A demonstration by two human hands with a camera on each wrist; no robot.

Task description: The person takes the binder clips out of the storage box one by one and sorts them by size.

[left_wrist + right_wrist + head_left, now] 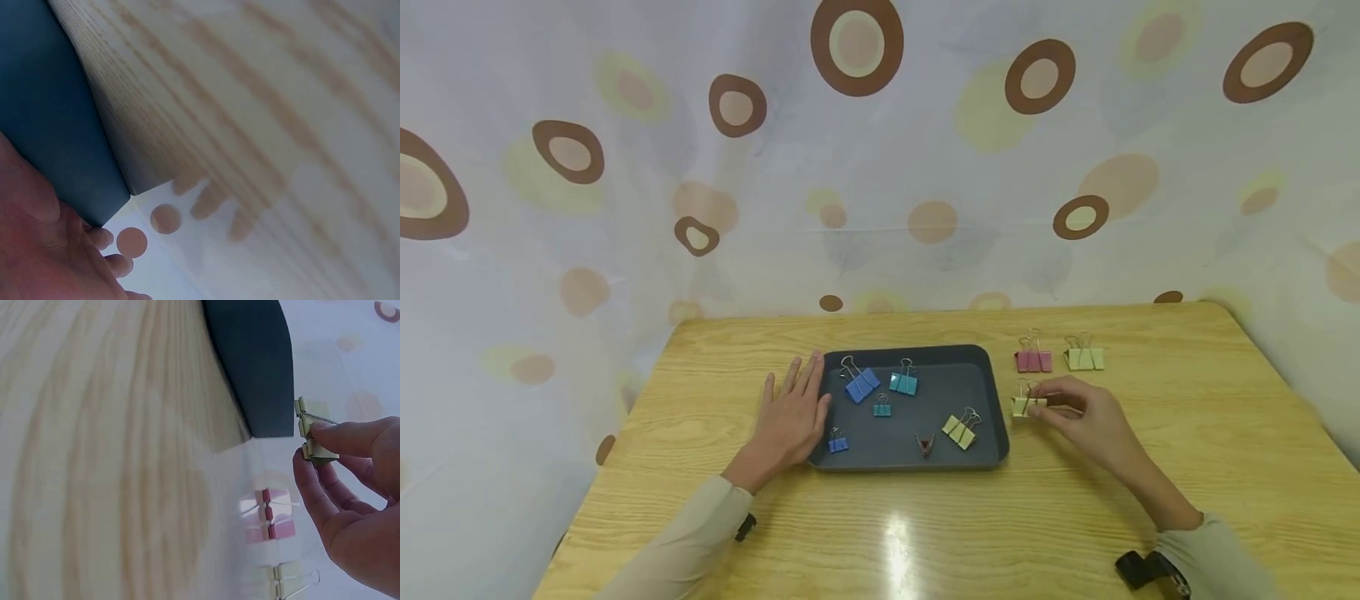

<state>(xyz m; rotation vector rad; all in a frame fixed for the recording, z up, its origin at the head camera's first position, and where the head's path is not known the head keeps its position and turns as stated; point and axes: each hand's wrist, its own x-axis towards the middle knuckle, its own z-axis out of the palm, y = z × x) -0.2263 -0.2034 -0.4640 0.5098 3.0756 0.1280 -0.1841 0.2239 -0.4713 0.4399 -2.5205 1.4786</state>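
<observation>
My right hand (1086, 417) pinches a pale yellow binder clip (1028, 406) on the worktop (1075, 517), just beside the right rim of the dark tray (992, 400). My left hand (793, 417) lies flat and relaxed against the tray's left edge. Since I grip only the clip's small body and wire handle, it could twist or slip free and drop outside the tray.

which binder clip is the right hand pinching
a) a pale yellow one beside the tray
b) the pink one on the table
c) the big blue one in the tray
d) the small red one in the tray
a: the right hand pinches a pale yellow binder clip just off the dark tray, clear in the right wrist view too.
</observation>
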